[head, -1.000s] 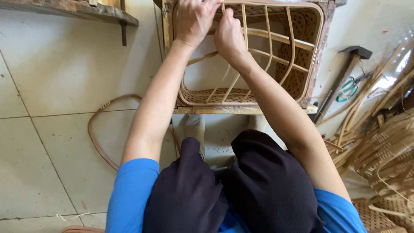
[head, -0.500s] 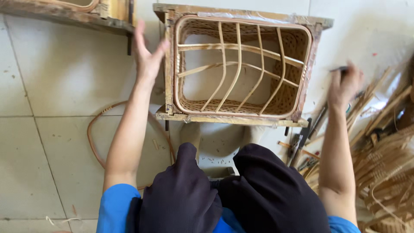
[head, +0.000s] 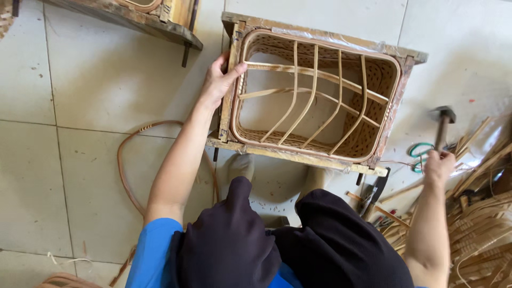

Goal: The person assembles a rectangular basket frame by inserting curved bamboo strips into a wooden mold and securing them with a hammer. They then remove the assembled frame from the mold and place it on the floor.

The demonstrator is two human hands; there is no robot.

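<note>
The tiled floor [head: 80,176] carries everything here, and in the far middle of it stands a wooden frame [head: 314,154] with a half-woven rattan basket [head: 320,90] seated inside, its bent ribs crossing the open mouth. The step in hand looks like bracing the work while a tool is fetched: the left hand [head: 221,80] lies against the frame's left edge, thumb hooked over the basket rim and fingers spread along the wood, a steadying hold rather than a closed grip. The left arm runs straight out from the blue sleeve, nearly fully extended. Off to the right, the right hand [head: 440,166] is curled around the handle of a hammer [head: 442,120], whose head lies farther away on the floor; the grip seems closed on the handle, though the fingers face away. That arm bends outward at the elbow, forearm pointing far and right. As a judgement, the next move calls for bringing the hammer across to the frame. Loose cane strips [head: 480,213] lie piled at the right, beside a green-handled tool [head: 421,152], and a rattan loop [head: 128,154] curves at the left.
</note>
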